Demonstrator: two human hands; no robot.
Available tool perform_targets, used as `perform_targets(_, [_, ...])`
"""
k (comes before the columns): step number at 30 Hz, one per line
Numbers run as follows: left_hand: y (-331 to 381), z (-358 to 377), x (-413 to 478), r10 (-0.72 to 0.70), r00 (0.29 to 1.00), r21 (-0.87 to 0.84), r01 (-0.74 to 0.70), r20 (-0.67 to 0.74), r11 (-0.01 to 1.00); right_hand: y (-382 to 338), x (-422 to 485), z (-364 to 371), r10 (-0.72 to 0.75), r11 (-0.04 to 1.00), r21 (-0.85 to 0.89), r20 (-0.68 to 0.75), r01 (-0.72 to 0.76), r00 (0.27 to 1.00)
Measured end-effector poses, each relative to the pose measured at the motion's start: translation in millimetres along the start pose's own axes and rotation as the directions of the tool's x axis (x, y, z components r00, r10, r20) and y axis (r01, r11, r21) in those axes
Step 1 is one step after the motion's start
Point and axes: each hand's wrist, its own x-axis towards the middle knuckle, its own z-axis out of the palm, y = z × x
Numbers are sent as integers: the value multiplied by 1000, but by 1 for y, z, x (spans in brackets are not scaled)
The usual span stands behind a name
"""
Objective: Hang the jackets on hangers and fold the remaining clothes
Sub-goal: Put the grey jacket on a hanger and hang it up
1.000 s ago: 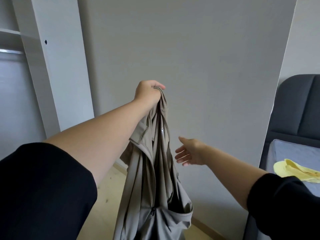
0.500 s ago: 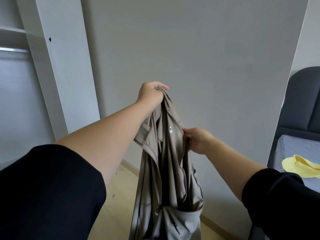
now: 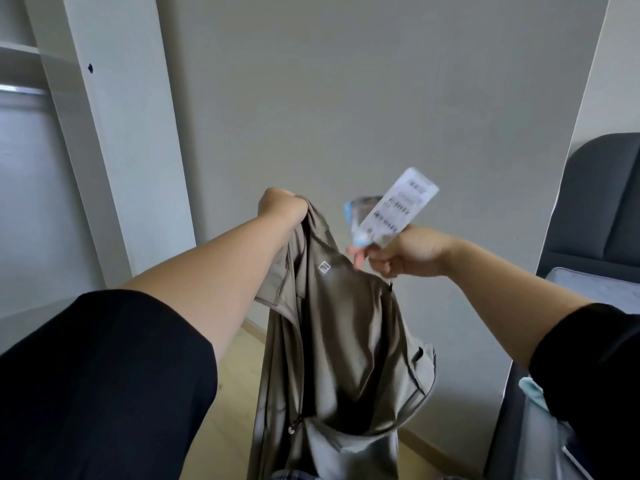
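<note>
Your left hand [image 3: 282, 207] grips the jacket [image 3: 346, 341] bunched at its collar, so it hangs lengthwise straight down before you. Your right hand [image 3: 408, 252], just beside and slightly lower, has its fingers [image 3: 379, 268] curled round the paper tags [image 3: 394, 209] at the front edge. The wardrobe rail [image 3: 20, 90] lies upper left, nearer your left hand.

White hang tag [image 3: 398, 209] above beige jacket [image 3: 346, 341]: rows of dark barcode-like bars and small print, all motion-blurred, nothing legible. Small white square logo [image 3: 324, 268] on jacket fabric: blocky mark, too small to read brand.
</note>
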Motion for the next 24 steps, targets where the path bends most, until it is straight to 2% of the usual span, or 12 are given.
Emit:
perform_targets(2, [3,2,-2,6,1000,-19,-5,7,1000,1,1,18,117,931,-361,164,-50,980])
perform_targets(4, [8,4,-4,26,999,-42,-25,20,999,4,6,33,217,740,-668,125,-80,968])
perform_targets(5, [10,5,-5,35,999,-50,-34,20,998,6,9,39,221,695,-712,73,-104,973])
perform_targets(6, [12,6,-6,46,999,-56,-44,22,997,8,12,43,209,712,-688,15,-142,978])
perform_targets(8, [16,7,-9,49,998,-83,-45,38,995,14,16,47,159,815,-540,-136,-208,978])
perform_targets(10, [20,8,-13,49,997,-117,-42,56,992,19,20,49,81,870,-442,-310,-219,947])
perform_targets(14, [31,11,-19,60,995,-161,-46,81,986,30,27,58,-16,870,-448,-441,-204,898])
perform_targets(17, [36,10,-20,98,991,-179,-80,92,981,36,27,52,-11,822,-485,-537,-298,844])
perform_targets(18, [36,7,-20,125,989,-161,-111,74,981,37,24,46,-22,783,-511,-593,-355,805])
perform_targets(20, [28,-2,-15,208,978,-22,-208,-2,978,35,17,28,-107,739,-507,-739,-444,665])
perform_targets(23, [11,-15,-6,276,960,234,-256,-57,938,21,9,3,-214,790,-423,-869,-445,446])
perform_targets(24, [6,-15,-7,275,958,266,-245,-82,932,15,9,-2,-192,789,-401,-881,-465,433])
